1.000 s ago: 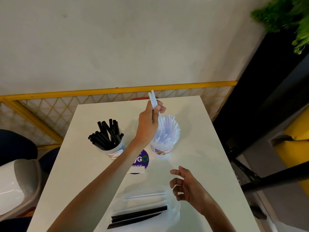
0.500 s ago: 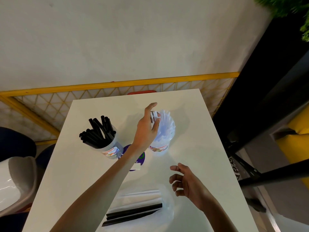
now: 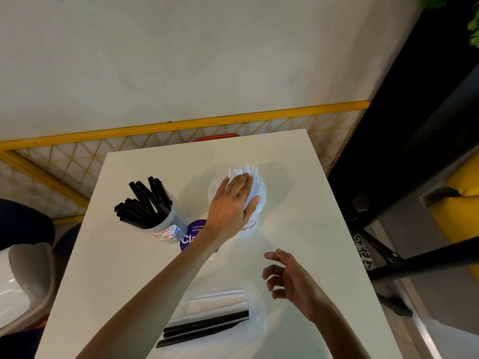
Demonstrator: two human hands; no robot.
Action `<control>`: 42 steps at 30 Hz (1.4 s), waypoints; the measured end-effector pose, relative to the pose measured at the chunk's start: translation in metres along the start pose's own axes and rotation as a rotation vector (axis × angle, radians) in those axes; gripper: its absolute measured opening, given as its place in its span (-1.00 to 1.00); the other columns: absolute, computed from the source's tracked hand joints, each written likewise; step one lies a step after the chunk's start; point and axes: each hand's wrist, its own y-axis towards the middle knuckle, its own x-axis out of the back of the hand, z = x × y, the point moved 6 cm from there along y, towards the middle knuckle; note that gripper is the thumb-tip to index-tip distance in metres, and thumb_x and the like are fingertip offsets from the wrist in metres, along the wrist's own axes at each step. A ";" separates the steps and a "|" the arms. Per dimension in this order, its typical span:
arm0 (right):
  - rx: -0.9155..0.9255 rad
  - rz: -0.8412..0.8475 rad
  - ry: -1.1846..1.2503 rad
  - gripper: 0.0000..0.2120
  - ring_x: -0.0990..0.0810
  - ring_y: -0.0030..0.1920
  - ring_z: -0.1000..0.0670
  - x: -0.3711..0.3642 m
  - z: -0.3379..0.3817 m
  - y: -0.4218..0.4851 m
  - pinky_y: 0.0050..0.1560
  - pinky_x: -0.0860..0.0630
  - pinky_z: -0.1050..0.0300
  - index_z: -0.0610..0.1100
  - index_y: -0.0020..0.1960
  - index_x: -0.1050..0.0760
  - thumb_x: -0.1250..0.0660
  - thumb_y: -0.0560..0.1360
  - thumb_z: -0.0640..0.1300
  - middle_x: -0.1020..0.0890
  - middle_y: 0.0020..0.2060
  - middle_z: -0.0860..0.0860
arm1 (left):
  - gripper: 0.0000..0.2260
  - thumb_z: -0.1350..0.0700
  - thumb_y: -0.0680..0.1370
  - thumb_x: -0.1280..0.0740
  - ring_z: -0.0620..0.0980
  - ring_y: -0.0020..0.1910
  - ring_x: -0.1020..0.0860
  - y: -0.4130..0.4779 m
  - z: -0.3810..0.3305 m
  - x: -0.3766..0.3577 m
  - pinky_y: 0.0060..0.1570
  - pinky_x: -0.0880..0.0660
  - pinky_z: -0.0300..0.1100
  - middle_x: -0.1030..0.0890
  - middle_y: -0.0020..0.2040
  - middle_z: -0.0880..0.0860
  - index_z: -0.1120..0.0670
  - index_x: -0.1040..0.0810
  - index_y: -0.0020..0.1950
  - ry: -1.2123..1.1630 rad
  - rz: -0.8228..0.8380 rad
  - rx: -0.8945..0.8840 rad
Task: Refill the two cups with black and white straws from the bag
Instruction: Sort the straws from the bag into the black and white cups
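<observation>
One cup (image 3: 250,230) half-hidden | left hand (image 3: 230,206) flat on white straws (image 3: 260,186) | right hand (image 3: 290,278) slack, empty

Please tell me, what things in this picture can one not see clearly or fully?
- Head view: the white straws in their cup; the left grip lies flat over their tops, so their number is hidden.
- Head view: the purple sticker; the left forearm covers most of its text.
- Head view: the bag; the forearm hides its left end, so the straws left inside cannot be counted.
</observation>
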 end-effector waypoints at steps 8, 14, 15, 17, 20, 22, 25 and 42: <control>0.082 -0.024 -0.080 -0.78 -0.52 -0.38 -0.02 -0.009 -0.001 -0.005 -0.37 -0.45 0.16 -0.16 0.10 -0.47 -0.12 0.59 -0.09 -0.58 -0.33 -0.08 | -0.39 -0.18 0.61 0.16 0.19 0.39 -0.35 -0.004 0.009 -0.006 0.35 -0.18 0.00 -0.32 0.43 0.23 0.25 -0.22 0.44 0.059 0.087 -0.021; 0.186 0.022 -0.306 -0.86 -0.62 -0.28 0.03 -0.033 -0.007 -0.014 -0.24 -0.56 0.21 -0.13 0.05 -0.46 -0.14 0.60 -0.16 -0.62 -0.28 -0.06 | -0.27 -0.26 0.56 0.21 0.20 0.41 -0.30 -0.007 0.012 -0.012 0.37 -0.11 -0.09 -0.30 0.43 0.25 0.27 -0.23 0.44 -0.026 0.190 0.022; 0.209 0.030 -0.351 -0.87 -0.62 -0.25 0.04 -0.036 -0.010 -0.014 -0.21 -0.55 0.23 -0.10 0.04 -0.47 -0.14 0.60 -0.18 -0.63 -0.27 -0.05 | -0.27 -0.27 0.54 0.22 0.18 0.45 -0.25 -0.008 0.011 -0.007 0.39 -0.05 -0.10 -0.25 0.47 0.23 0.24 -0.17 0.47 -0.050 0.184 0.028; 0.265 0.021 -0.487 -0.83 -0.64 -0.17 0.05 -0.041 -0.016 -0.014 -0.12 -0.54 0.27 -0.01 0.01 -0.49 -0.16 0.59 -0.21 -0.66 -0.23 -0.01 | -0.30 -0.26 0.54 0.20 0.13 0.49 -0.16 -0.011 0.008 0.007 0.43 0.02 -0.14 -0.18 0.50 0.18 0.18 -0.11 0.50 -0.132 0.136 0.044; 0.340 -0.013 -0.754 -0.74 -0.63 -0.04 0.09 -0.047 -0.027 -0.016 0.02 -0.50 0.29 0.04 0.05 -0.51 -0.15 0.54 -0.25 -0.68 -0.14 0.06 | -0.44 -0.15 0.58 -0.01 0.04 0.45 -0.24 -0.024 0.003 0.042 0.38 -0.11 -0.27 -0.28 0.47 0.12 0.15 -0.19 0.48 -0.412 0.020 0.135; 0.399 -0.001 -0.937 -0.72 -0.61 -0.02 0.12 -0.056 -0.035 -0.018 0.03 -0.45 0.39 0.00 0.14 -0.52 -0.15 0.54 -0.24 -0.68 -0.05 0.07 | -0.57 -0.04 0.57 -0.10 -0.03 0.30 -0.44 -0.044 0.002 0.071 0.25 -0.35 -0.24 -0.49 0.31 0.07 0.11 -0.34 0.40 -0.646 -0.089 0.211; 0.446 0.049 -1.146 -0.69 -0.59 0.07 0.09 -0.069 -0.051 -0.017 0.07 -0.47 0.36 -0.04 0.24 -0.49 -0.16 0.54 -0.21 -0.64 0.09 0.04 | -0.83 0.05 0.55 -0.17 -0.11 -0.11 -0.60 -0.091 -0.001 0.098 -0.13 -0.52 -0.15 -0.63 -0.11 -0.09 -0.01 -0.51 0.06 -0.890 -0.087 0.232; 0.271 -0.077 -1.836 -0.73 -0.45 0.21 -0.10 -0.072 -0.112 -0.015 0.40 -0.14 0.11 -0.22 0.16 -0.49 -0.16 0.50 -0.21 -0.56 0.13 -0.11 | 0.00 -0.47 0.31 -0.16 0.05 0.52 0.17 -0.260 0.028 -0.080 0.46 0.15 -0.07 0.17 0.55 0.06 0.02 0.18 0.52 -0.201 0.941 0.091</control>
